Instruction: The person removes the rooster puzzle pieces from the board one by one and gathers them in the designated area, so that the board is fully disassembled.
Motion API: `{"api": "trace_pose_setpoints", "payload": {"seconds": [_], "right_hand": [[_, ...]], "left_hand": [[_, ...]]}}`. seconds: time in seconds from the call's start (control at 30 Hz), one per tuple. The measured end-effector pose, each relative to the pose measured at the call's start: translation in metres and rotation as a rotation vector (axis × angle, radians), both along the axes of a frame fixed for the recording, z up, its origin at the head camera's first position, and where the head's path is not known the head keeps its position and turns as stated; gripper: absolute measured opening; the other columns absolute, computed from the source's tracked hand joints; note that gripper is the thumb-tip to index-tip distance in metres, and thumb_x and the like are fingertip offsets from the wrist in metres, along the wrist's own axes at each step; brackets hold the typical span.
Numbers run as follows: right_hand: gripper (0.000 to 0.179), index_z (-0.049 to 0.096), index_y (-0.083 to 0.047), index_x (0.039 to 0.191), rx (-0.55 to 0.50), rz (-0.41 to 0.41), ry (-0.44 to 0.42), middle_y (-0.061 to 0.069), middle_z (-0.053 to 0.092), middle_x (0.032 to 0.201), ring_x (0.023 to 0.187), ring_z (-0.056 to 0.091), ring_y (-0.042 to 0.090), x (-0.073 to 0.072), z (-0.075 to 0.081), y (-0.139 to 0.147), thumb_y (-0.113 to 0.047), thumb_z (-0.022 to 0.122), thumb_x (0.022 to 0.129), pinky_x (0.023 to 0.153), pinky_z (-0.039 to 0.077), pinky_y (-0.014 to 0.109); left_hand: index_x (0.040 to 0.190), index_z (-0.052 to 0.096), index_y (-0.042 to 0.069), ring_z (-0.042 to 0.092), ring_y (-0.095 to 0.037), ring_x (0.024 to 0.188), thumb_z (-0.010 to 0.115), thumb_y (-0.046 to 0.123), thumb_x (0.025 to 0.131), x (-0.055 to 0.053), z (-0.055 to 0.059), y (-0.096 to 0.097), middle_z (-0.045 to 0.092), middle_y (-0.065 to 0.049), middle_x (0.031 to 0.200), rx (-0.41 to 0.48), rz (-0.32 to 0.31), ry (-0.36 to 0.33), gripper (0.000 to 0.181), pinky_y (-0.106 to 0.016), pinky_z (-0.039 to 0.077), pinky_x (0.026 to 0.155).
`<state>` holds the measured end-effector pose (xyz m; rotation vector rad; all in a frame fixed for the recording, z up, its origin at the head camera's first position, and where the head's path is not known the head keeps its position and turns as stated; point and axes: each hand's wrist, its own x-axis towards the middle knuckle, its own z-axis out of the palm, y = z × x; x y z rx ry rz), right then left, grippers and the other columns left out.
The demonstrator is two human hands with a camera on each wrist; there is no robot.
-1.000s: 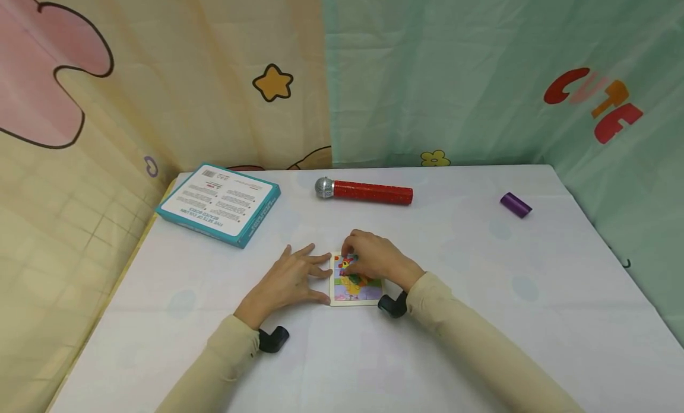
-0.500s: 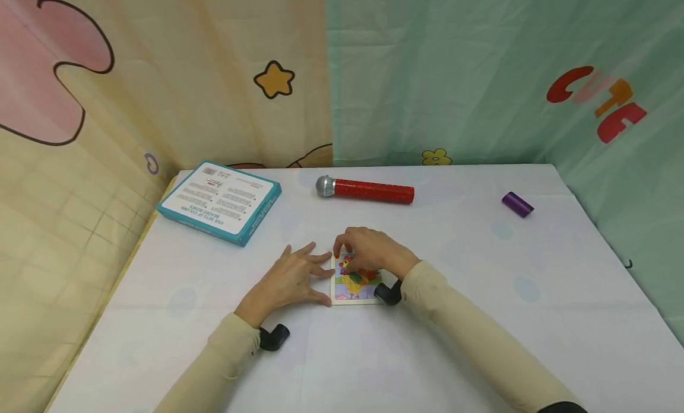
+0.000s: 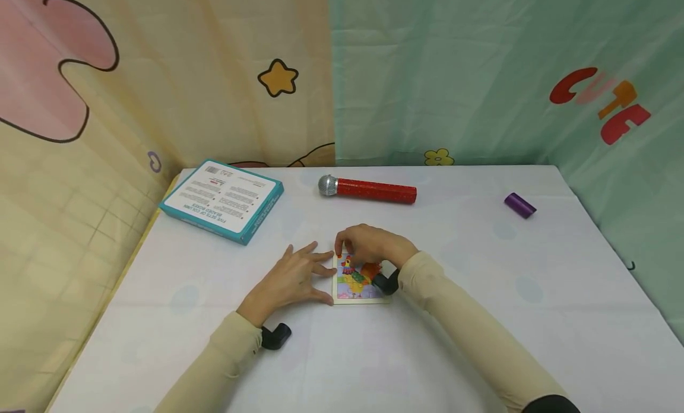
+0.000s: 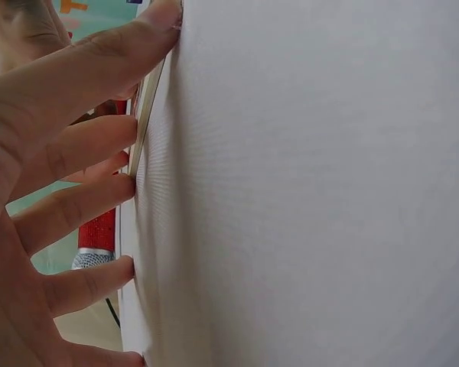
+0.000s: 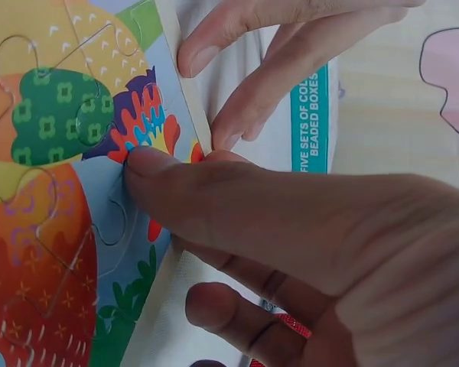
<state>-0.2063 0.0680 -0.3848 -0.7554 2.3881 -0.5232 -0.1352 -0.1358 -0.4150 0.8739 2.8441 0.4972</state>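
A small jigsaw puzzle of a colourful hen lies in its pale frame on the white table. My left hand lies at its left side, fingers spread, with fingertips and thumb against the frame edge. Over the upper part of the puzzle, my right hand bends its fingers. In the right wrist view, the right thumb rests on a puzzle piece by the hen's head, and the index finger sits at the frame's edge beyond it. That hand covers the puzzle's upper right.
A teal-edged box lies at the back left. Behind the puzzle is a red toy microphone with a silver head. A purple cylinder lies at the far right. Printed curtains hang along the table's back and sides.
My right hand has shifted slightly left and away from me over the puzzle, its index finger reaching to the upper left corner. More of the hen shows. The left hand stays at the edge.
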Motion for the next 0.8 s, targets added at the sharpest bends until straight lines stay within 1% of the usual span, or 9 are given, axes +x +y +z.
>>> {"api": "trace_pose_setpoints", "payload": {"seconds": [0.1, 0.2, 0.23, 0.33, 0.47, 0.63, 0.8], "right_hand": [[0.022, 0.068, -0.018, 0.101, -0.020, 0.010, -0.037, 0.002, 0.059, 0.099, 0.090, 0.055, 0.019, 0.0001, -0.0013, 0.0011, -0.004, 0.074, 0.086, 0.074, 0.052, 0.027], [0.022, 0.067, -0.017, 0.101, -0.031, 0.010, -0.036, 0.000, 0.057, 0.102, 0.093, 0.053, 0.018, 0.0015, -0.0024, 0.0016, -0.003, 0.073, 0.086, 0.077, 0.052, 0.026], [0.022, 0.067, -0.017, 0.102, -0.033, 0.010, -0.027, 0.000, 0.057, 0.102, 0.094, 0.053, 0.018, 0.0021, -0.0025, 0.0015, -0.002, 0.073, 0.086, 0.077, 0.052, 0.026], [0.026, 0.065, -0.018, 0.106, -0.013, 0.005, 0.035, 0.000, 0.057, 0.100, 0.092, 0.054, 0.017, 0.0040, -0.0020, 0.0005, -0.005, 0.076, 0.085, 0.076, 0.052, 0.026], [0.026, 0.067, -0.021, 0.104, 0.038, 0.006, 0.102, -0.002, 0.060, 0.096, 0.089, 0.055, 0.016, 0.0056, 0.0002, -0.0020, -0.011, 0.079, 0.083, 0.074, 0.051, 0.028], [0.026, 0.069, -0.025, 0.105, 0.067, 0.010, 0.127, -0.003, 0.060, 0.096, 0.089, 0.055, 0.015, 0.0061, 0.0027, -0.0031, -0.014, 0.080, 0.083, 0.075, 0.051, 0.030], [0.028, 0.069, -0.027, 0.106, 0.093, 0.014, 0.120, -0.004, 0.060, 0.096, 0.087, 0.055, 0.015, 0.0042, 0.0045, -0.0024, -0.011, 0.078, 0.084, 0.073, 0.051, 0.031]], "left_hand": [[0.116, 0.075, 0.023, 0.037, -0.040, 0.139, 0.086, 0.055, 0.065, -0.0003, -0.0006, 0.0008, 0.056, 0.000, 0.141, 0.001, -0.004, -0.002, 0.062, -0.076, 0.024, 0.102], [0.116, 0.075, 0.022, 0.037, -0.040, 0.139, 0.086, 0.054, 0.065, -0.0001, -0.0006, 0.0010, 0.056, 0.000, 0.141, 0.002, -0.003, -0.002, 0.062, -0.077, 0.024, 0.102], [0.116, 0.074, 0.022, 0.037, -0.040, 0.139, 0.086, 0.054, 0.065, 0.0000, -0.0005, 0.0010, 0.056, 0.000, 0.141, 0.004, -0.002, -0.002, 0.062, -0.076, 0.023, 0.102], [0.117, 0.075, 0.022, 0.037, -0.040, 0.139, 0.086, 0.054, 0.065, 0.0007, -0.0002, 0.0008, 0.056, -0.001, 0.141, 0.003, 0.000, 0.001, 0.062, -0.076, 0.024, 0.102], [0.120, 0.073, 0.024, 0.036, -0.041, 0.139, 0.085, 0.054, 0.066, 0.0014, 0.0000, 0.0002, 0.056, -0.002, 0.141, -0.002, -0.015, 0.011, 0.062, -0.076, 0.024, 0.101], [0.119, 0.073, 0.028, 0.035, -0.043, 0.140, 0.084, 0.053, 0.068, 0.0020, -0.0008, -0.0009, 0.055, -0.003, 0.142, 0.000, -0.035, 0.011, 0.058, -0.077, 0.024, 0.100], [0.117, 0.075, 0.027, 0.032, -0.044, 0.141, 0.084, 0.051, 0.070, 0.0024, -0.0001, -0.0005, 0.054, -0.005, 0.143, 0.011, -0.038, -0.012, 0.054, -0.078, 0.022, 0.100]]}}
